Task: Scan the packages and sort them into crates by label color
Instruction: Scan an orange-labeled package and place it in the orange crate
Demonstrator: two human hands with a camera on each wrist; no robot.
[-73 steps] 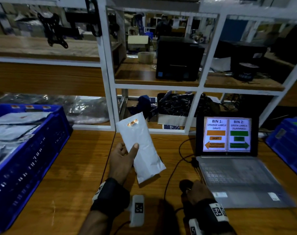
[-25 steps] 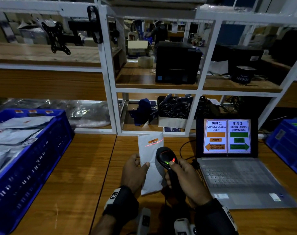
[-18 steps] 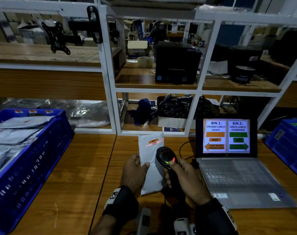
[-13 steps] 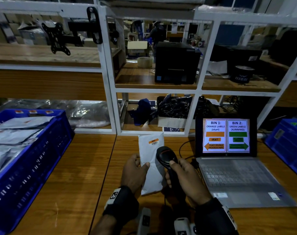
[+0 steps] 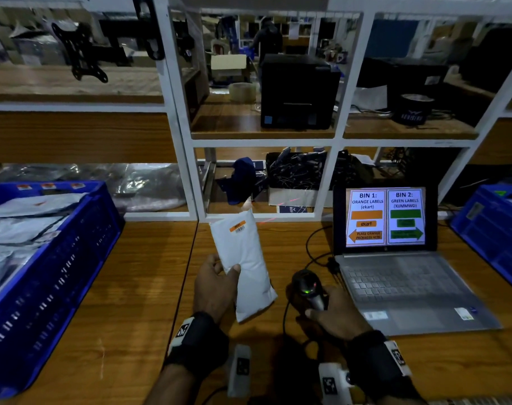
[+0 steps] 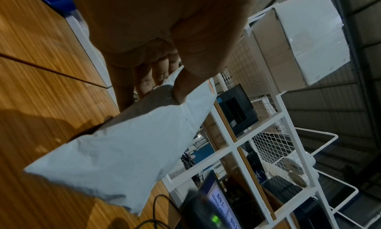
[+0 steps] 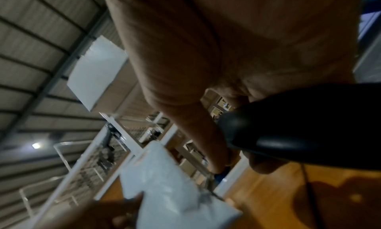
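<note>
**White package held beside the scanner at the laptop**

Just left of the laptop [image 5: 406, 276], above the wooden table [image 5: 137, 287], the left hand [image 5: 215, 287] holds a white package [image 5: 243, 261] off the surface, thumb pressed across its front and the fingers curled behind it. The package is tilted, its top leaning away from the laptop, and an orange label [image 5: 237, 225] with a small barcode sits near that upper end. From the left wrist view the thumb [image 6: 185, 89] dents the soft bag [image 6: 128, 147] while the other fingers support it from below.

Nearer the laptop, beside its front left corner, the right hand [image 5: 336, 315] is wrapped around the handle of a black barcode scanner [image 5: 307, 286], whose head shows a green and a red light and points toward the shelves. Its cable [image 5: 313, 252] loops across the table toward the laptop's left edge. In the right wrist view the fingers close round the dark handle [image 7: 299, 134], with the package [image 7: 164, 183] just beside it but not touching.

The laptop screen [image 5: 385, 217] shows two panels: Bin 1, orange labels, with an arrow pointing left, and Bin 2, green labels, with an arrow pointing right. Well to the left of the laptop stands a blue crate [image 5: 59, 276] holding grey and white packages [image 5: 24, 229]. To the laptop's right, at the frame edge, is a second blue crate [image 5: 491, 229]. Behind the laptop rises a white shelf frame [image 5: 333, 159] carrying a black printer [image 5: 298, 92].
</note>
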